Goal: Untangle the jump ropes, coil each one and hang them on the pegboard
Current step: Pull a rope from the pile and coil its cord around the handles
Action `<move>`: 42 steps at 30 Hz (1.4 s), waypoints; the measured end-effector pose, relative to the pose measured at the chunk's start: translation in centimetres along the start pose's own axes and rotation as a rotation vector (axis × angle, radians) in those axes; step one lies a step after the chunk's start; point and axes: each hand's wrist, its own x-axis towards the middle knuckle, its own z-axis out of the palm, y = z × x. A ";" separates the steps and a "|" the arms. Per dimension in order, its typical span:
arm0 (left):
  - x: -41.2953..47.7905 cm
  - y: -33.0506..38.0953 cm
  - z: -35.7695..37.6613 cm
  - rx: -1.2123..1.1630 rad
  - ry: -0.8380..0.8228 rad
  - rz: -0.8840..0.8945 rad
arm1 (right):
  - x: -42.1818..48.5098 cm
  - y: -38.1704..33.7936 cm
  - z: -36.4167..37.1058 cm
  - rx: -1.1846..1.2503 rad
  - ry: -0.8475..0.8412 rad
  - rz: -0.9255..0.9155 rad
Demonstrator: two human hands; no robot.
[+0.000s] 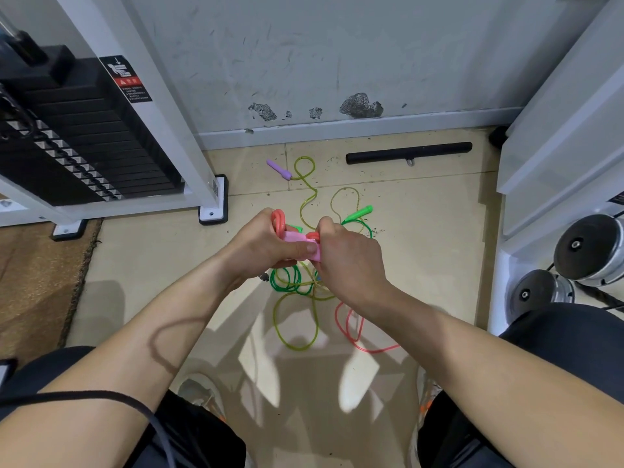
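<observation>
The left hand [260,241] is gripping the pink handle [297,246] and loops of the red rope [278,218] above the floor [152,258], while the right hand [344,255] is pinching the red rope at the handle's end. The green rope [287,280] and yellow rope [297,329] are lying tangled below, the purple handle [279,169] lying near the wall

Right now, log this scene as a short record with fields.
left grip: holds coiled coral plastic jump rope and pink plastic handle
right grip: holds the pink handle's other end
floor tangle: translucent yellow-green rope, green rope, coral slack beside them
loose handles: purple plastic handle, green plastic handle
nearby: black padded bar along the wall
pegboard: not in view
</observation>
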 end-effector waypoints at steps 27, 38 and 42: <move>2.3 -3.9 3.1 0.053 0.291 0.176 | 1.0 0.4 -0.7 0.319 -0.230 0.056; 2.4 -2.7 2.7 -0.437 0.396 0.046 | -0.4 -2.3 -0.9 0.853 -0.075 0.294; 2.6 -2.2 1.8 -0.522 0.409 0.056 | -1.0 -2.9 -0.1 0.929 -0.099 0.291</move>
